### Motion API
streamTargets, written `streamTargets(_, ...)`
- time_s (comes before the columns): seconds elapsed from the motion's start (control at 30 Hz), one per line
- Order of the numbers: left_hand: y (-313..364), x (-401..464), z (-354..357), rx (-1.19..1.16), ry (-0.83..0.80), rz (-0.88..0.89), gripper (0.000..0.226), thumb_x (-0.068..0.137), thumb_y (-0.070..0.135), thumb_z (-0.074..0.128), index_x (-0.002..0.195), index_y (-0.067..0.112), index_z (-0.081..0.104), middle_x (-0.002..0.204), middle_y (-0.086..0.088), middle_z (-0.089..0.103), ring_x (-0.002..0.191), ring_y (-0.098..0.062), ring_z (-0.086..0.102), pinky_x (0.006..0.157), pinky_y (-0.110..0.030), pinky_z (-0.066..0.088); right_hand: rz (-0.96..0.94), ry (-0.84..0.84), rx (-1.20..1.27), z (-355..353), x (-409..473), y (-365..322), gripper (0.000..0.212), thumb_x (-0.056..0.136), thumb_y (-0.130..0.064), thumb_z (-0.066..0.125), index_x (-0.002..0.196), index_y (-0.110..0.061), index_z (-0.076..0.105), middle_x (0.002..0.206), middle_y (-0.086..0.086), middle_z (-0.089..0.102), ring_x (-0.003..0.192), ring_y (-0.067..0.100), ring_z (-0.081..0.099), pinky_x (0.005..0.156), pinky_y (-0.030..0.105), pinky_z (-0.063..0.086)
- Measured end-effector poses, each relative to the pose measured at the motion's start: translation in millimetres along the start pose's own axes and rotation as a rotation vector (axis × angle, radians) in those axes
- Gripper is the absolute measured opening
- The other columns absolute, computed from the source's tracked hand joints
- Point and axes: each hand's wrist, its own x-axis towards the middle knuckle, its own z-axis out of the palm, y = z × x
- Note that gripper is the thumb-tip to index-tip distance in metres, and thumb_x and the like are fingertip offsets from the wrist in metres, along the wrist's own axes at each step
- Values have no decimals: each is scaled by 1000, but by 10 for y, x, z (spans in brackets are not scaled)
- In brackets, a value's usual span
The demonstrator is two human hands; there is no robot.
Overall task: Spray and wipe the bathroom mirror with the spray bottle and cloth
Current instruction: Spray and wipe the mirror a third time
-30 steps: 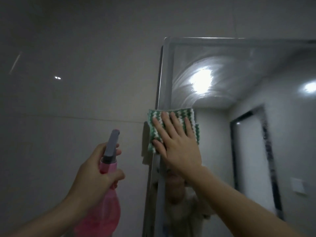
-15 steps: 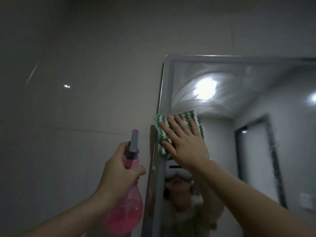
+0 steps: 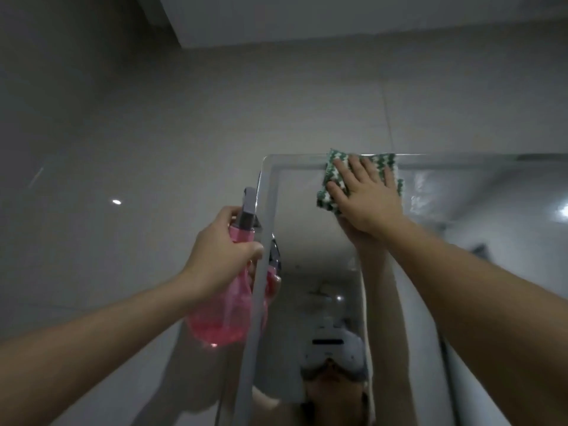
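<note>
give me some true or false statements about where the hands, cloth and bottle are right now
1. The right hand presses a green and white cloth flat against the mirror. True.
2. The cloth sits near the bottom edge of the mirror. False: it is at the top edge, near the upper left corner.
3. The left hand grips a pink spray bottle around its neck. True.
4. The spray bottle is blue with a white nozzle. False: its body is pink and its spray head is grey.
5. The right hand's fingers are curled into a fist around the cloth. False: they lie spread and straight over it.
</note>
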Motion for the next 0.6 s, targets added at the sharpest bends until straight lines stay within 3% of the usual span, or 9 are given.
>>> streamTargets(0.13,-18,147,-72,-40,6,-1,39,74,1,66,103,22,50,95,-2,60,66,-21,59,65,-37,55,143,67,25,51,94,-170,57,99,-51,19,151,-30,10,160,0,4,146,20,-2,115,47,-8)
streamTargets(0.23,-162,168,-197,-38,-1,-23,39,77,2,66,108,19,48,100,-7,57,68,-22,59,64,-36,54,179,62,23,76,252,-449,59,99,-51,17,152,-27,8,160,4,2,146,24,-4,115,50,-9)
streamTargets(0.43,-471,24,-345,-41,6,-65,42,77,-1,66,110,18,47,99,-6,57,69,-21,57,58,-29,50,-82,41,5,295,389,-1211,59,98,-51,21,152,-29,12,160,4,6,146,23,0,114,50,-10)
streamTargets(0.6,-446,9,-301,0,10,-61,43,75,-1,68,109,19,49,95,-5,58,67,-19,57,55,-26,47,-194,3,4,274,332,-1150,59,98,-55,21,151,-33,10,160,0,5,146,19,-1,115,47,-8)
